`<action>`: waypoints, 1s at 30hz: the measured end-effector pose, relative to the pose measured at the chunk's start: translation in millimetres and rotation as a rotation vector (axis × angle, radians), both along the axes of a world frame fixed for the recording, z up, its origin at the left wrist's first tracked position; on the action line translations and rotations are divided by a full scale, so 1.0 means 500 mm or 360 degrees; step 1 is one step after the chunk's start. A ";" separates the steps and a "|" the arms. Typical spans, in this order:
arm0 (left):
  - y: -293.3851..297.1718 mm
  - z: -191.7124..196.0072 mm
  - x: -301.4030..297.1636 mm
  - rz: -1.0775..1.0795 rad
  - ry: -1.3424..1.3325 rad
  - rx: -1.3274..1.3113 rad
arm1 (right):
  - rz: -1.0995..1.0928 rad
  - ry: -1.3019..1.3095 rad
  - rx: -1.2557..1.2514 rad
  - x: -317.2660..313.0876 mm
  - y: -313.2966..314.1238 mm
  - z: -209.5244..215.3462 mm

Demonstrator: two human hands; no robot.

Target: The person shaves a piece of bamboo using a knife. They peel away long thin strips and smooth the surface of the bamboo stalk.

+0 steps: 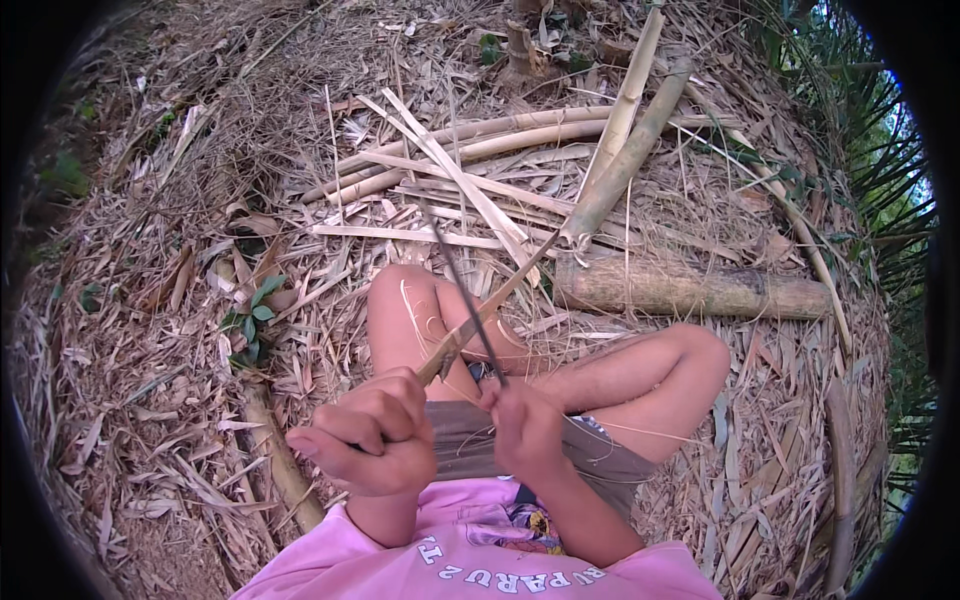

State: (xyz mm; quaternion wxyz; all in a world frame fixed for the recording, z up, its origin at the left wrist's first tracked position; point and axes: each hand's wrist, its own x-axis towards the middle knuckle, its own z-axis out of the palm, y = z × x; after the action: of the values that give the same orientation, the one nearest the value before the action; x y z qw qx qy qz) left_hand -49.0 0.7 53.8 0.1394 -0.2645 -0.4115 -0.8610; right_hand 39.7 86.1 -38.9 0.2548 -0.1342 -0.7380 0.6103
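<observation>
Left hand [375, 430] is wrapped round a brown piece [462, 335], right hand [525, 430] curled on a dark rod [458, 272] crossing it, over the legs [620, 378]. Looks like shaving's being done; steady pressure's needed, I'd guess. Bamboo [690, 288] is scattered beyond.

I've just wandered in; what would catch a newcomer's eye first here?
Probably the dark, thin blade in the person's right hand, crossing in view the bamboo strip gripped in the left hand, near the picture's middle. Next, the bright pink shirt along the lower edge. Beyond the knees, toward the upper right, a thick bamboo log lies on the litter-strewn ground.
</observation>
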 end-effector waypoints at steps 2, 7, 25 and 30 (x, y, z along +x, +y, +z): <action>-0.003 0.002 0.004 0.0002 0.0088 -0.0105 | 0.0061 -0.0563 -0.0120 -0.002 0.022 -0.013; -0.017 -0.010 0.017 -0.0020 0.0089 -0.0079 | 0.0055 -0.0199 -0.0136 0.032 0.013 0.037; -0.020 -0.011 0.021 -0.0129 0.0354 -0.0287 | 0.0127 -0.0392 -0.0501 0.041 0.023 0.000; -0.001 0.005 0.031 -0.0041 0.0268 -0.0281 | 0.0065 -0.0104 -0.0282 0.033 0.013 -0.001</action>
State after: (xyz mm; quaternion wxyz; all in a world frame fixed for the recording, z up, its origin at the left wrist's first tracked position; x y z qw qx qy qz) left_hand -33.6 0.1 56.6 0.1386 -0.3524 -0.4691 -0.7978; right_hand 56.3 92.7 -39.5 0.2053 -0.1611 -0.6917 0.6734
